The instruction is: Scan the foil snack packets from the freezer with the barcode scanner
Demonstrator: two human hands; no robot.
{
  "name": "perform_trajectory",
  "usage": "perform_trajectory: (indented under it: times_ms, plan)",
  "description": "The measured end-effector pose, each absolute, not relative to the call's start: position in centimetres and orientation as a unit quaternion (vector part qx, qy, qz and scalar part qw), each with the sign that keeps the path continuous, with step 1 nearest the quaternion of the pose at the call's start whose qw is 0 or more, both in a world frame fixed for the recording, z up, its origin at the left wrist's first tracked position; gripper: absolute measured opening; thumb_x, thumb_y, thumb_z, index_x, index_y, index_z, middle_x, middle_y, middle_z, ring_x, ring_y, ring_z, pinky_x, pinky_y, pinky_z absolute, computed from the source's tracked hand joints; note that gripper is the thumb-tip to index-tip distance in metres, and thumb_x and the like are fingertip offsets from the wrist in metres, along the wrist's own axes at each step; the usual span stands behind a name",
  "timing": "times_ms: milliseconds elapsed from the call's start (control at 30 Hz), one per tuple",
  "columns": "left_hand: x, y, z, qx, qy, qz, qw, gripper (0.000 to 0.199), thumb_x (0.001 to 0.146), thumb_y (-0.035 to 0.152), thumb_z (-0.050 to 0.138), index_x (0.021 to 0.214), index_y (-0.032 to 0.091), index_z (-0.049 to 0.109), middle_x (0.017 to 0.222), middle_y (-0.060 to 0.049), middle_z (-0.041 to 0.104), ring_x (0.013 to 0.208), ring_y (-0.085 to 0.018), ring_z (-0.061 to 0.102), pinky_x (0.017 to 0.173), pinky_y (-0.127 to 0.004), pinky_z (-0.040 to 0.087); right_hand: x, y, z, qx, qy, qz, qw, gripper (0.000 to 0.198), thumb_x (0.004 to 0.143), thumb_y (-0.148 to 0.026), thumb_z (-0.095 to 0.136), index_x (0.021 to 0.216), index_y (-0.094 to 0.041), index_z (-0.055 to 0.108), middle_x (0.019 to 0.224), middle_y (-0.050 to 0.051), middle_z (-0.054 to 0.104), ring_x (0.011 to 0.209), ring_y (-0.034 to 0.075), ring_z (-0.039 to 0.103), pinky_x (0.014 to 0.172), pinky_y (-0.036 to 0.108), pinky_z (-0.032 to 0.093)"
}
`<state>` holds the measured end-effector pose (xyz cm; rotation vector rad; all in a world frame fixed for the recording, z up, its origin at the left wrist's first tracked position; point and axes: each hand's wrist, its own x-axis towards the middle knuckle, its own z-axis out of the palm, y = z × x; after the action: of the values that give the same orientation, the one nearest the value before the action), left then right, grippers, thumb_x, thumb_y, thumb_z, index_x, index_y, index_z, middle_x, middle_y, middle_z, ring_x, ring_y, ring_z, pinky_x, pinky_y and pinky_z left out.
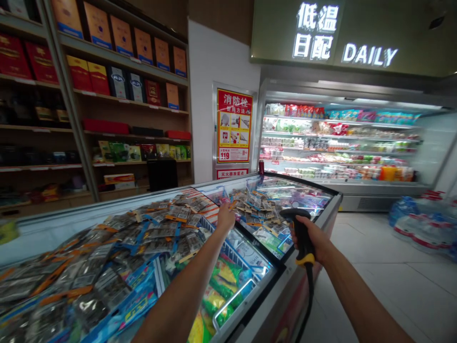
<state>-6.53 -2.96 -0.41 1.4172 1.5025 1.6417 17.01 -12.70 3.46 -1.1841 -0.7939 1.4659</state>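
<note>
In my right hand (317,238) is a black and yellow handheld barcode scanner (303,238), gripped by its handle, its cord hanging down. My left hand (226,217) is stretched out over the chest freezer (246,297), near the dark frame between its glass lids. Its fingers look drawn together at an orange edge; whether that belongs to a held packet is unclear. Many small dark packets with orange or blue headers (124,233) lie heaped on the left, and another pile of packets (255,205) lies past my left hand. Green and yellow bags (223,281) show under the glass.
A red can (261,166) stands at the freezer's far end. Shelves of boxed goods (123,35) line the left wall. A lit open refrigerator (339,143) stands at the back right. Wrapped water bottles (423,219) sit on the tiled floor (364,271) at right.
</note>
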Motion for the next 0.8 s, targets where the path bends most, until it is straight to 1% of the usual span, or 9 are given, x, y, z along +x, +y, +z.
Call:
perform_trajectory:
  times_ms: [133,233,300,400,467,600,700,800]
  plan:
    - [-11.2,-7.6,0.5,0.599,0.595,0.520,0.127,0.029,0.061,-0.001,0.047,0.080,0.016,0.061,0.098,-0.009,0.059,0.104,-0.022,0.047,0.096,-0.031,0.028,15.2,-13.2,3.6,-0.492,-0.330,0.626,0.506,0.020,0.076,-0.032,0.046,0.065,-0.016,0.048,0.040,-0.002,0.049,0.033,0.010,0.046,0.033,0.022,0.038]
    - [-13.4,-11.1,0.8,0.630,0.622,0.460,0.072,0.027,0.064,0.003,0.046,0.084,0.015,0.061,0.100,-0.011,0.057,0.103,-0.022,0.047,0.095,-0.032,0.028,13.6,-13.5,3.4,-0.485,-0.341,0.636,0.494,0.020,0.076,-0.032,0.047,0.063,-0.017,0.047,0.039,-0.002,0.049,0.032,0.010,0.046,0.032,0.022,0.037]
    - [-14.1,-13.2,0.4,0.635,0.642,0.427,0.049,0.022,0.065,0.007,0.049,0.082,0.016,0.060,0.099,-0.011,0.057,0.104,-0.024,0.046,0.093,-0.034,0.029,12.6,-13.8,3.4,-0.478,-0.354,0.636,0.492,0.020,0.076,-0.032,0.047,0.063,-0.017,0.047,0.040,-0.002,0.050,0.032,0.010,0.046,0.031,0.021,0.037]
    - [-14.2,-15.5,-0.8,0.644,0.674,0.359,0.046,0.013,0.065,0.013,0.054,0.076,0.017,0.059,0.094,-0.014,0.058,0.102,-0.028,0.046,0.090,-0.038,0.032,11.4,-14.3,3.4,-0.474,-0.361,0.638,0.488,0.019,0.076,-0.032,0.048,0.063,-0.017,0.047,0.040,-0.002,0.050,0.032,0.010,0.047,0.031,0.022,0.037]
    - [-13.7,-16.4,-1.7,0.669,0.673,0.313,0.041,0.011,0.066,0.016,0.054,0.076,0.016,0.060,0.094,-0.015,0.058,0.102,-0.029,0.047,0.090,-0.040,0.032,10.9,-14.6,3.4,-0.476,-0.362,0.641,0.481,0.020,0.076,-0.033,0.047,0.064,-0.017,0.047,0.040,-0.002,0.049,0.032,0.011,0.046,0.031,0.022,0.038]
    - [-11.8,-16.3,-3.0,0.732,0.633,0.253,0.015,0.022,0.073,0.023,0.048,0.091,0.016,0.059,0.110,-0.015,0.053,0.112,-0.026,0.040,0.097,-0.038,0.025,10.6,-15.0,3.1,-0.472,-0.363,0.645,0.478,0.019,0.074,-0.035,0.049,0.067,-0.017,0.048,0.040,-0.003,0.049,0.033,0.010,0.046,0.032,0.022,0.038]
    - [-10.3,-15.3,-3.3,0.756,0.608,0.242,0.025,0.026,0.075,0.023,0.046,0.097,0.016,0.057,0.114,-0.013,0.051,0.116,-0.024,0.037,0.100,-0.035,0.021,10.9,-15.3,3.1,-0.471,-0.361,0.644,0.484,0.020,0.072,-0.036,0.052,0.070,-0.017,0.049,0.041,-0.003,0.049,0.034,0.010,0.047,0.033,0.022,0.039]
    - [-9.5,-14.3,-3.0,0.771,0.571,0.276,0.048,0.026,0.076,0.017,0.042,0.097,0.016,0.057,0.110,-0.012,0.054,0.110,-0.021,0.042,0.097,-0.031,0.025,11.3,-15.7,3.3,-0.474,-0.358,0.640,0.488,0.019,0.073,-0.036,0.051,0.070,-0.017,0.050,0.042,-0.003,0.049,0.033,0.010,0.047,0.032,0.021,0.039]
